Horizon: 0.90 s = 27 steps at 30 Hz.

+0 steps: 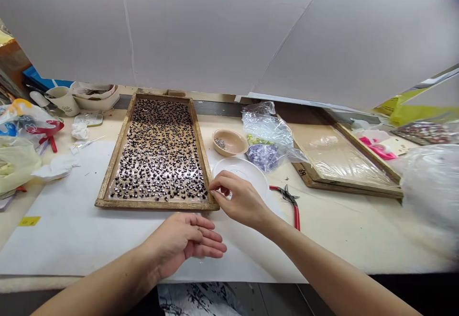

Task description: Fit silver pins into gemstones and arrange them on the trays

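A wooden-framed tray (152,204) lies on white paper, its clear film dotted with many small shiny black pieces (161,151). At the tray's near right corner, my right hand (238,196) has thumb and forefinger pinched together; what they hold, if anything, is too small to make out. Below the tray's front edge, my left hand (193,239) is open, palm turned up and fingers stretched out. A tiny dark speck shows by its fingers. Partly behind my right hand sits a white plate (247,167).
A tan bowl (229,142) with small beads stands beyond the plate. Beside it lie plastic bags of purple pieces (263,156). Red-handled pliers (292,203) rest right of my hand, near stacked frames (344,156). A white panel (222,29) overhangs the back.
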Each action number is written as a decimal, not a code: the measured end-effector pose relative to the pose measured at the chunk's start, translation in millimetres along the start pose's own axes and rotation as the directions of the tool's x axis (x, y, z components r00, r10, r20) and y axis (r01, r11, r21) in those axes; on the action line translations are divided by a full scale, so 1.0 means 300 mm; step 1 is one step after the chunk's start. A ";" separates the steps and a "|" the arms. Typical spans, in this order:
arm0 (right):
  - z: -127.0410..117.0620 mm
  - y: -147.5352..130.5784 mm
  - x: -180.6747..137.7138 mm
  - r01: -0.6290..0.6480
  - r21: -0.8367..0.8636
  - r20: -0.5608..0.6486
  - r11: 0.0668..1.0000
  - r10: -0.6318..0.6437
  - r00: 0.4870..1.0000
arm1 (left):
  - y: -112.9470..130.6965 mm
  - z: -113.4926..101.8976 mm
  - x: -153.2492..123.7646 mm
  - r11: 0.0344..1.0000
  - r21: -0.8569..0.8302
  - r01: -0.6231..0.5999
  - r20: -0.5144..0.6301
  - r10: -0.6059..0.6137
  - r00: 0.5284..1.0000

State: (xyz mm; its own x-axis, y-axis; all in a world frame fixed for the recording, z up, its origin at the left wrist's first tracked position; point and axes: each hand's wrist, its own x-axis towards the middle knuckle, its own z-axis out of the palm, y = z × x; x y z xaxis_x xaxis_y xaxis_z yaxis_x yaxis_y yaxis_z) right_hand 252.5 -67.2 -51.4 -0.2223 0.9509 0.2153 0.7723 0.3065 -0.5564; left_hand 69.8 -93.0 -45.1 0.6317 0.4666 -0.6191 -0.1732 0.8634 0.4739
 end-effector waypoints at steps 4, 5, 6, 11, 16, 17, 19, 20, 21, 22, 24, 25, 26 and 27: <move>0.046 0.008 0.022 -0.009 -0.062 0.026 0.998 0.011 1.000 | -0.006 -0.018 0.006 1.000 0.008 0.010 0.018 -0.011 1.000; 0.052 0.007 0.024 -0.012 -0.078 0.029 0.997 0.015 0.999 | -0.007 -0.021 0.007 1.000 0.013 0.012 0.019 -0.013 1.000; 0.057 0.005 0.026 -0.018 -0.092 0.033 0.996 0.021 0.999 | -0.007 -0.023 0.008 1.000 0.019 0.014 0.017 -0.014 1.000; 0.062 -0.002 0.033 -0.054 -0.139 0.050 0.989 0.061 0.997 | -0.005 -0.020 0.007 0.999 0.034 0.020 0.012 -0.021 1.000; 0.064 -0.005 0.037 -0.055 -0.159 0.053 0.986 0.064 0.996 | -0.004 -0.017 0.000 0.999 0.038 0.023 0.014 -0.023 1.000; 0.064 -0.005 0.037 -0.054 -0.161 0.053 0.985 0.064 0.997 | -0.004 -0.018 -0.001 0.999 0.035 0.022 0.018 -0.023 1.000; 0.066 -0.005 0.036 -0.048 -0.162 0.054 0.986 0.057 0.997 | -0.003 -0.020 -0.002 0.999 0.031 0.020 0.023 -0.021 1.000; 0.067 -0.005 0.036 -0.043 -0.162 0.052 0.986 0.052 0.997 | -0.003 -0.020 -0.001 0.999 0.030 0.019 0.024 -0.020 1.000; 0.068 -0.005 0.035 -0.038 -0.160 0.050 0.986 0.047 0.998 | -0.003 -0.021 -0.001 0.999 0.031 0.019 0.025 -0.020 1.000; 0.069 -0.005 0.034 -0.033 -0.159 0.047 0.987 0.041 0.998 | -0.003 -0.021 0.000 0.999 0.031 0.019 0.024 -0.020 1.000; 0.071 -0.005 0.033 -0.026 -0.157 0.039 0.987 0.032 0.999 | -0.003 -0.020 0.001 0.999 0.032 0.019 0.023 -0.019 1.000; 0.072 -0.005 0.032 -0.023 -0.157 0.034 0.987 0.029 0.999 | -0.003 -0.020 0.001 0.999 0.033 0.018 0.023 -0.019 1.000; 0.073 -0.005 0.031 -0.022 -0.158 0.028 0.987 0.026 0.999 | -0.004 -0.020 0.001 0.999 0.034 0.019 0.023 -0.020 1.000; 0.073 -0.005 0.031 -0.020 -0.160 0.021 0.987 0.023 0.999 | -0.004 -0.020 0.001 0.999 0.035 0.020 0.024 -0.021 0.999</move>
State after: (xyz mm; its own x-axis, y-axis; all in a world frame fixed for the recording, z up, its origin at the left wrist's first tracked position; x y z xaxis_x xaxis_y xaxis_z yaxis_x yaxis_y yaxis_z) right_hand 236.3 -58.0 -66.3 -0.2170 0.9585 0.1849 0.8617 0.2771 -0.4250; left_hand 65.8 -92.7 -49.7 0.6533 0.4439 -0.6133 -0.1338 0.8650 0.4836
